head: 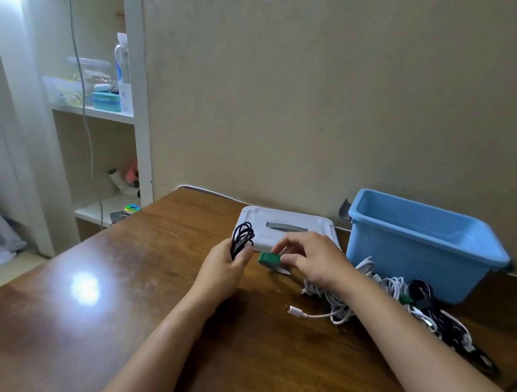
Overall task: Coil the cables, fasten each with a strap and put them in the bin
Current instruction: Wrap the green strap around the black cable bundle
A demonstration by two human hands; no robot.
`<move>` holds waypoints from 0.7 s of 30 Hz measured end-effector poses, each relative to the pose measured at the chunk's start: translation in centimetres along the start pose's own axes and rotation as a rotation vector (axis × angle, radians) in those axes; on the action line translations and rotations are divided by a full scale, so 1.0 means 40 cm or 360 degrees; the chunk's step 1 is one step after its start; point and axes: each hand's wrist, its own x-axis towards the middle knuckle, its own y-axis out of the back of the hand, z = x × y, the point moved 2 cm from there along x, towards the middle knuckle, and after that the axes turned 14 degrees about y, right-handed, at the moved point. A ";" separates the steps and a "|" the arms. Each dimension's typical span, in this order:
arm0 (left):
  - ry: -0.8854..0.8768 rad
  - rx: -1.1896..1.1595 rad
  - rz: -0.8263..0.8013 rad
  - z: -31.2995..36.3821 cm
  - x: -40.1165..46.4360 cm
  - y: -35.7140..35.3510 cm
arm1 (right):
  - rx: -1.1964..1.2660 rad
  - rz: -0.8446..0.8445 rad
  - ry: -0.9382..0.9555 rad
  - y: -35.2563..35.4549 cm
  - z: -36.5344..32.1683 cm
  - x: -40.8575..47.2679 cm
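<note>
Left hand (225, 265) gripping a coiled black cable (242, 239), fingers curled round the lower end of the coil, loops standing free above the fist, near the middle of the worktop (106, 291). Right hand (311, 260) pinching a green strap (269, 258) between thumb and fingertips, just beside the coil but not yet round it. Blue bin (421, 247) at the back right edge against the wall, white lid (285, 229) lying flat to its left. Pile of white and black cables (401, 300) in front of the bin, a few apparently strapped already.

Likely risks: coil springing open if the left grip loosens while the strap is threaded; strap catching only some loops; right forearm dragging the pile towards the worktop's edge.

No brand, label or writing legible anywhere.
</note>
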 end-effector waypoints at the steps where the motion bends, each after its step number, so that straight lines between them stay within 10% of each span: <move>1: -0.0002 -0.0006 -0.0024 0.000 -0.002 -0.002 | 0.0030 0.0024 -0.0007 0.001 0.002 -0.003; 21: -0.0084 0.0139 -0.0117 0.027 -0.041 -0.022 | 0.0320 -0.0089 -0.0005 0.030 0.019 -0.027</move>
